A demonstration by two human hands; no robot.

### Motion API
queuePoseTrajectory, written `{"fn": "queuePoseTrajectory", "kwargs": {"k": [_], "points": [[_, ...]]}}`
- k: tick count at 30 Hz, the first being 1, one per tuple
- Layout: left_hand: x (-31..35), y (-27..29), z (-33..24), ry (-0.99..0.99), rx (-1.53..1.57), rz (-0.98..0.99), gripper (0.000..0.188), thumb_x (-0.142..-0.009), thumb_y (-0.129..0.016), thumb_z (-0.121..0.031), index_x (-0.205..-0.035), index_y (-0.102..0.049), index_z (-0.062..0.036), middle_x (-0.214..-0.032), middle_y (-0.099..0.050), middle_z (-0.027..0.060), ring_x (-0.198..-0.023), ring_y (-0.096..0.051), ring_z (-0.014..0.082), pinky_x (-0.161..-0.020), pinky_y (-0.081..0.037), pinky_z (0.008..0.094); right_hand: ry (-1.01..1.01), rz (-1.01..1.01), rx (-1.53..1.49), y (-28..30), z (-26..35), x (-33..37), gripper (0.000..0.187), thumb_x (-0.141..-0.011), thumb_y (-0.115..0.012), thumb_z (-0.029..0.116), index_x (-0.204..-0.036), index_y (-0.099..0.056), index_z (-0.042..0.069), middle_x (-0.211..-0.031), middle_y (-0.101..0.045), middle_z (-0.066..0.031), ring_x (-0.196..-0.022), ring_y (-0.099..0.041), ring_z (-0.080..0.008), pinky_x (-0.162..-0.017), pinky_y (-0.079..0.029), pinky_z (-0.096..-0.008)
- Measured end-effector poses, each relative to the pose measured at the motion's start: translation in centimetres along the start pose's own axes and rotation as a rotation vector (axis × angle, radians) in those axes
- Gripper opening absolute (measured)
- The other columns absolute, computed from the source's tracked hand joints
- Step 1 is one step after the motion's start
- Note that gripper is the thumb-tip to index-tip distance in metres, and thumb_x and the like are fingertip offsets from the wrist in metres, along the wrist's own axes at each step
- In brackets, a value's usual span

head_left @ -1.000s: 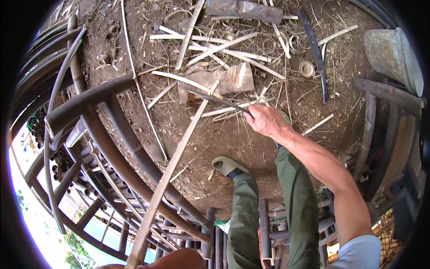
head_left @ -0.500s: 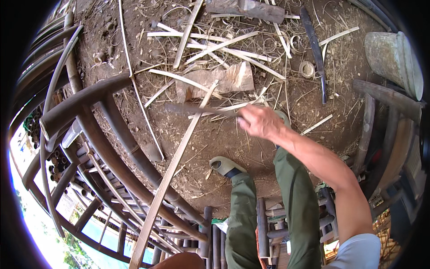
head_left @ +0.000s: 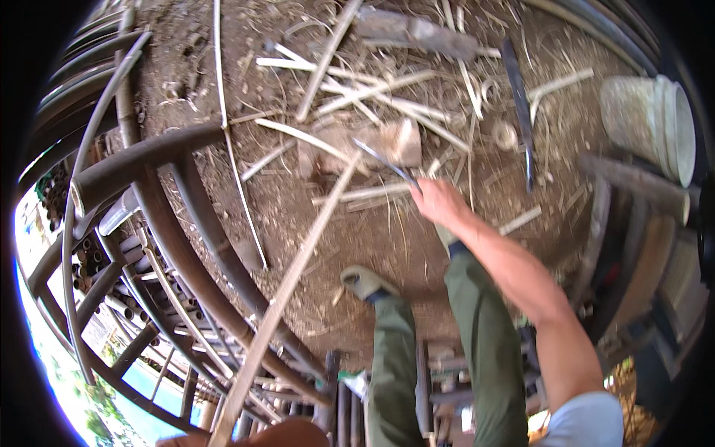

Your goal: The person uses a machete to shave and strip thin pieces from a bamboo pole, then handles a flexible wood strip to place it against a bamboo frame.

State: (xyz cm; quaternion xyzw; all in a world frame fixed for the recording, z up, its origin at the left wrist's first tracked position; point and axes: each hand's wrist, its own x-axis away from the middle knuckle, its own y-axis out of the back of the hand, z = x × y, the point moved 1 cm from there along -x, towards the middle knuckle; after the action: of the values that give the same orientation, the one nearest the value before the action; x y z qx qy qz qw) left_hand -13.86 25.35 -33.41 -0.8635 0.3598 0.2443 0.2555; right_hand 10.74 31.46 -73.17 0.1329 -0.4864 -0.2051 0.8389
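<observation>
My right hand (head_left: pixel 441 201) is closed around the handle of a long knife (head_left: pixel 387 162). Its narrow dark blade points up and left, over a rough wood block (head_left: pixel 402 141) on the dirt floor. A long, pale bamboo strip (head_left: pixel 287 287) slants from the block down to the lower left, its far end close to the blade; whether they touch I cannot tell. At the bottom edge my left forearm (head_left: pixel 287 433) shows in shade, and my left hand (head_left: pixel 179 441) is at the near end of the strip, mostly cut off, seemingly gripping it.
Several split strips (head_left: pixel 372 93) lie crossed beyond the block, among curled shavings. Right of them are a long dark blade-like tool (head_left: pixel 519 112) and a whitish bucket (head_left: pixel 644 123). A dark bamboo frame (head_left: pixel 186 246) rises at left. My sandalled foot (head_left: pixel 365 283) is below the block.
The knife has swung from pointing left, below the block, to pointing up-left over it near the strip's end. The whole view has shifted slightly and is blurred.
</observation>
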Motion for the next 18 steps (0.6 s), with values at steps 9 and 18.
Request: {"fn": "queuePoseTrajectory", "kwargs": {"k": [9, 18], "points": [[-6.3, -2.2, -2.0, 0.487, -0.578, -0.121, 0.049, -0.104, -0.033, -0.050, -0.114, -0.052, -0.0052, -0.067, -0.042, -0.0031, -0.045, -0.035, 0.0027, -0.034, -0.027, 0.0180, -0.070, -0.204, -0.321, 10.8, 10.0, 18.5, 0.040, -0.094, -0.058, 0.028, -0.123, -0.057, 0.000, -0.077, -0.064, -0.0156, -0.070, -0.063, -0.0293, -0.070, -0.050, -0.0451], [-8.4, -0.9, -28.9, 1.310, -0.335, 0.142, 0.034, -0.102, -0.053, -0.032, -0.102, -0.066, -0.0004, -0.071, -0.060, 0.0015, -0.053, -0.051, 0.0069, -0.045, -0.039, 0.0203, 0.206, -0.570, -0.235, 30.1, 27.2, 41.9, 0.047, -0.097, -0.057, 0.037, -0.128, -0.054, 0.002, -0.094, -0.067, -0.0174, -0.088, -0.067, -0.0335, -0.075, -0.052, -0.0413]]}}
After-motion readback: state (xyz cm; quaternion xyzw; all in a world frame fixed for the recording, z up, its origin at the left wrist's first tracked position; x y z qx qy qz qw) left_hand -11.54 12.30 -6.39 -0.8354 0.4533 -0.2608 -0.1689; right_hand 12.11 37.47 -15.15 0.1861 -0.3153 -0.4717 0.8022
